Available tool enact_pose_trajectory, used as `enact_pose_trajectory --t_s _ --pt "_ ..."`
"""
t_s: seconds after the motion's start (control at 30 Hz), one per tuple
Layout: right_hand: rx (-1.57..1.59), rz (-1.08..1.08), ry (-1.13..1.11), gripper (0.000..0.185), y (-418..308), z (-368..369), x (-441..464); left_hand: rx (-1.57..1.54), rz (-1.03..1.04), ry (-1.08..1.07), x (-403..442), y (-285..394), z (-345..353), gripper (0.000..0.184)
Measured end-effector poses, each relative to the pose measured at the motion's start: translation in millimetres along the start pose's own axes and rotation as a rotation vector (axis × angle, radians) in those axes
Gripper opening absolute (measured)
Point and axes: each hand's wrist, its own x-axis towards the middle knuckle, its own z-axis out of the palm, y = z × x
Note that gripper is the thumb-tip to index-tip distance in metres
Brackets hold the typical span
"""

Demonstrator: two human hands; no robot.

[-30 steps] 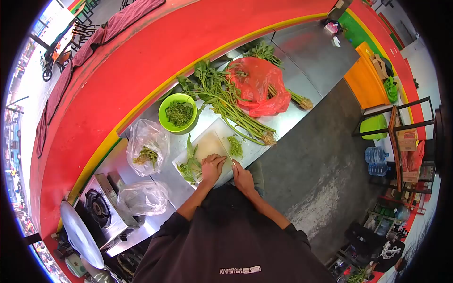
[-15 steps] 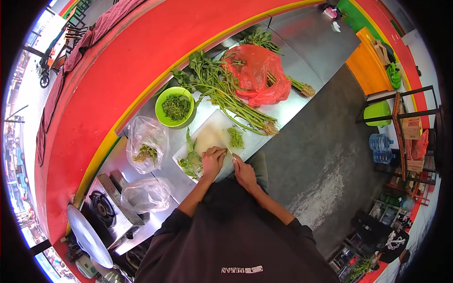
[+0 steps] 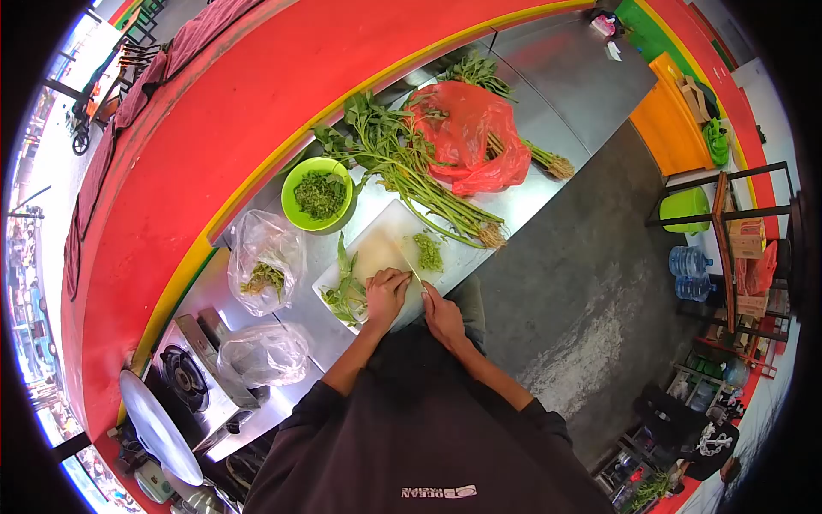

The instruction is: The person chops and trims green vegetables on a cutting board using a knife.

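On the white cutting board (image 3: 387,224), the knife (image 3: 413,267) slants forward and left from the right hand (image 3: 443,315), its fingers closed round the handle — blade between the chopped greens (image 3: 428,252) and the left hand (image 3: 387,295). Leafy stems (image 3: 347,291) lie left of that nearer hand, fingers curled — their hold I cannot tell; both forearms angle inward

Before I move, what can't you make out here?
- Head view: anything under the left hand, which covers it.
- Head view: handle of the knife, inside the right hand.
- Head view: bottom of the bowl, under chopped greens.
- Head view: whatever lies beneath the red bag, mostly covered.
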Motion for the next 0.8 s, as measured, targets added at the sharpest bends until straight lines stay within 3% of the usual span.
enact_pose_trajectory --t_s 0.63,0.8 --pt "-0.044 -0.020 0.015 0.042 -1.9 2.0 -0.4 -0.012 -0.012 0.025 -1.0 0.0 2.4 0.015" --pt "-0.205 -0.106 0.057 0.044 4.4 12.7 11.8 0.009 -0.003 0.027 -3.3 -4.5 6.0 0.014"
